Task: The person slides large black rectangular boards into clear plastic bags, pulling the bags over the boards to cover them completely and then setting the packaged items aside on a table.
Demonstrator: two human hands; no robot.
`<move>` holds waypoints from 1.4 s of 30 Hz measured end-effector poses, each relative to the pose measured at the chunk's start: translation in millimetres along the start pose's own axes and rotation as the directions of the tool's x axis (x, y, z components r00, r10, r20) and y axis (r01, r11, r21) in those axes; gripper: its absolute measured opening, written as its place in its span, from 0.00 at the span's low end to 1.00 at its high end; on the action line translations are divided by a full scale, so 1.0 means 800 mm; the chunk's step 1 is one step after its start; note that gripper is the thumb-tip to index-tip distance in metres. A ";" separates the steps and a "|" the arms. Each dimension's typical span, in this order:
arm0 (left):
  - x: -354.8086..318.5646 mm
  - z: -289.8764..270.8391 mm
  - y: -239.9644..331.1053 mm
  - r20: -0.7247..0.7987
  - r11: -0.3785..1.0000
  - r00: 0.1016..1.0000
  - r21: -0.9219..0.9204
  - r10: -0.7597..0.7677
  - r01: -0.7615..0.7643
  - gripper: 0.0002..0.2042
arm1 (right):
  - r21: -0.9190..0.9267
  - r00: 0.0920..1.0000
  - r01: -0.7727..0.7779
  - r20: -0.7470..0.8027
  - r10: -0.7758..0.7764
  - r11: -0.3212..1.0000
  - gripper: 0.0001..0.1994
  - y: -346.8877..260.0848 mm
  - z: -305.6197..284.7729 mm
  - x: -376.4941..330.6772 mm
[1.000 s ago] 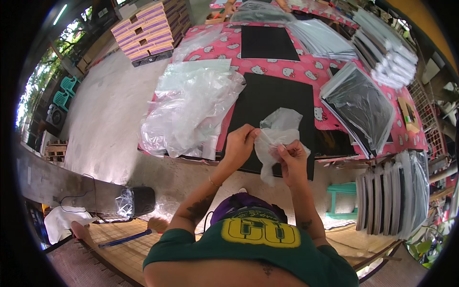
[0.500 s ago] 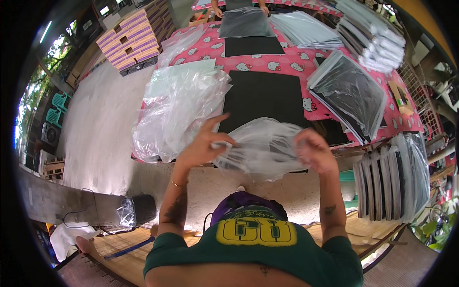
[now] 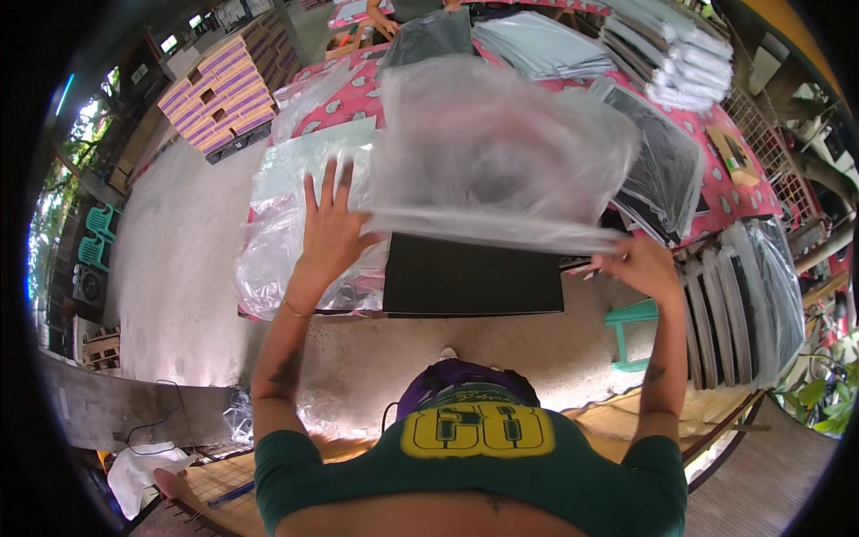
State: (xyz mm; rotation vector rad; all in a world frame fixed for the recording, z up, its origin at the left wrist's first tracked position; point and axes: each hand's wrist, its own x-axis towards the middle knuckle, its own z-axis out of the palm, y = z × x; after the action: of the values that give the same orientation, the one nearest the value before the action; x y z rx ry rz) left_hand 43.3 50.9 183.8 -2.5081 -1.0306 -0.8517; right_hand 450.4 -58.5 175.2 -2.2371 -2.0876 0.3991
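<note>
A clear plastic bag (image 3: 501, 143), blurred by motion, is spread in the air above the table, its near edge stretched between my hands. My right hand (image 3: 640, 264) pinches the right end of that edge. At the left end, my left hand (image 3: 331, 228) has its fingers stretched apart, with the thumb side against the bag's edge. Under the bag lies a flat black sheet (image 3: 474, 277), its near part showing at the table's front edge. To the left, a pile of loose clear plastic bags (image 3: 277, 224) lies beneath and beside my left hand.
Bagged dark sheets (image 3: 658, 152) lie on the pink patterned tablecloth (image 3: 756, 201) at right. More wrapped stacks (image 3: 743, 304) stand beside a green stool (image 3: 631, 336). Another person's hand (image 3: 383, 22) is at the far side. Stacked cartons (image 3: 219, 94) stand far left.
The bunched clear plastic bag has been raised, moved away from me and spread out over the black sheet. My hands have moved farther apart, and my left fingers have straightened.
</note>
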 end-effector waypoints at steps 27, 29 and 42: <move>-0.110 0.038 0.029 0.701 -0.658 0.692 -0.604 -0.170 0.450 0.23 | 0.977 0.902 -0.080 -0.013 -0.431 -0.199 0.23 0.064 0.156 -0.003; -0.145 0.044 0.041 0.709 -0.500 0.704 -0.619 -0.025 0.606 0.24 | 0.777 0.980 -0.040 -0.092 -0.176 -0.628 0.22 0.069 0.162 0.003; -0.206 0.047 0.107 0.694 -0.308 0.479 -0.367 0.537 0.878 0.21 | 0.605 0.989 -0.132 0.032 -0.142 -0.785 0.16 0.186 0.265 -0.086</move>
State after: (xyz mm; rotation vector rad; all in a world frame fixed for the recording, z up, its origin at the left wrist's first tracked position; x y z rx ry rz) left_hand 26.5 -79.9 47.0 -4.8908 -1.7021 -0.2415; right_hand 543.9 -167.2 -50.9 -0.4335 -0.2310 1.6671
